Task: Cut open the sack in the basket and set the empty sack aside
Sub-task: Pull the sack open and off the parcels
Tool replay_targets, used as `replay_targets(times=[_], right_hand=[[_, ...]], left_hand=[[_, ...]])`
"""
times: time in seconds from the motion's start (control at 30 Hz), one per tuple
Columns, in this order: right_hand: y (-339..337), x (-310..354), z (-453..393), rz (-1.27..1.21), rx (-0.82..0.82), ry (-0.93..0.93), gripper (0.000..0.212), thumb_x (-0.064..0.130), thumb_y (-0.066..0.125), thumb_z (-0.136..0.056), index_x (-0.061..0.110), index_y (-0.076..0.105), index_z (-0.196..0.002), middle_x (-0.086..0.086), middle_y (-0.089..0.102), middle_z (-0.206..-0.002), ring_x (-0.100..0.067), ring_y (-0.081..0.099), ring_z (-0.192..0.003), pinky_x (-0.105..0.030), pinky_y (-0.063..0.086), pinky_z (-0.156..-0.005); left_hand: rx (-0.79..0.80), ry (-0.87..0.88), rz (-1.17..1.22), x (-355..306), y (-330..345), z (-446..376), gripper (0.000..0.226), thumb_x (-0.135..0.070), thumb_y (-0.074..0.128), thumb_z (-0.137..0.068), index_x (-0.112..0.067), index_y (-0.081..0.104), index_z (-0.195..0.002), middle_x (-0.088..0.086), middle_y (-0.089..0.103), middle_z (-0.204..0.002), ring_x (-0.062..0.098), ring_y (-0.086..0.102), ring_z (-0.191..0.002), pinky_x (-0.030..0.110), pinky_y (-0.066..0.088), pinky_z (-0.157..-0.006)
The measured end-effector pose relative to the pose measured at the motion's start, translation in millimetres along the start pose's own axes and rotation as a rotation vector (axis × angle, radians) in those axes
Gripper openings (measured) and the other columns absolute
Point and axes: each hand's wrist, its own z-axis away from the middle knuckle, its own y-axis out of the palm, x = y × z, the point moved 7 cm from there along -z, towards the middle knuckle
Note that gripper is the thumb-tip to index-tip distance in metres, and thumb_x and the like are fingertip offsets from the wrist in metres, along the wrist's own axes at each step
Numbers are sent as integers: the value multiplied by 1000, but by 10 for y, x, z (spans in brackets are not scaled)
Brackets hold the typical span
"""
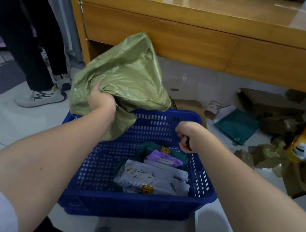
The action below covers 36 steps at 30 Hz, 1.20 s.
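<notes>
head | left hand point(100, 99) grips sack point(123, 78), lifted over basket point(132, 204) far-left rim | right hand point(186, 137) fisted on small dark thing, unclear | parcels point(153, 174) in basket | step: likely set sack aside; next: swing clear, release

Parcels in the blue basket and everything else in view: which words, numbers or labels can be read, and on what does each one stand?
"2-3", handwritten in dark marker, on the white parcel in the blue basket.
Yellow tags on the parcels: print too small to read.
Printed label on the purple parcel: blurred.
Green sack in the left hand: no text visible.
</notes>
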Motion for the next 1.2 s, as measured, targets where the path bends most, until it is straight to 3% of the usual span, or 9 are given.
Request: replay_targets(times=[0.23,0.33,0.43,0.53,0.63,0.77,0.87,1.03,1.2], right_hand=[[241,694,330,116,-224,-769,34,22,56,-92,13,55,-125,-6,62,-96,-21,58,-74,-28,43,-58],[328,785,409,216,-210,-869,68,41,68,-84,23,42,-144,-1,59,-132,-25,58,-116,-30,46,-81],[330,759,342,203,-160,-849,92,56,72,-76,30,27,-152,5,40,-153,-22,41,-137,-35,38,-103],[443,696,298,106,-32,-771,98,62,71,-73,32,24,-153,6,34,-155,-23,39,-137,-39,41,-106],[557,560,205,28,93,-656,80,63,59,-83,33,28,-151,2,42,-147,-25,50,-122,-32,53,-75],[287,586,236,147,-201,-889,69,39,70,-84,33,37,-144,1,63,-108,-22,61,-104,-32,46,-75],[213,656,329,296,-328,-978,98,36,80,-75,38,17,-149,-1,51,-139,-24,55,-117,-32,42,-78],[197,663,109,383,-61,-701,115,51,85,-62,27,21,-154,-2,39,-152,-28,43,-134,-46,41,-106],[176,540,81,208,150,-514,107,59,83,-59,25,34,-147,-2,49,-141,-24,56,-111,-38,49,-87]], left_hand=[[143,123,-288,-34,175,283,57,0,37,-95,-40,60,-130,6,51,-143,28,62,-107,38,53,-90],[270,158,-157,-229,246,436,49,-8,40,-97,-33,55,-135,2,55,-136,17,56,-104,30,47,-85],[461,-121,100,-228,286,565,37,-23,44,-101,-27,50,-138,5,59,-127,23,58,-103,36,50,-83],[596,-384,300,-207,314,751,33,-39,45,-100,-13,67,-101,15,72,-101,29,64,-91,41,52,-76],[629,-429,379,-232,322,799,41,-46,50,-96,-10,69,-90,13,77,-77,30,66,-87,41,52,-76],[625,-471,391,-255,215,815,39,-47,51,-96,-11,65,-90,13,70,-83,27,63,-84,40,49,-69],[637,-488,394,-286,196,882,38,-44,50,-97,-11,63,-88,12,74,-68,26,62,-82,38,47,-68],[600,-545,459,-264,158,907,33,-35,45,-100,-11,60,-82,10,69,-69,21,57,-75,33,46,-71],[588,-474,377,-332,143,929,40,-29,34,-105,-10,48,-73,7,57,-66,16,47,-67,27,48,-55]])
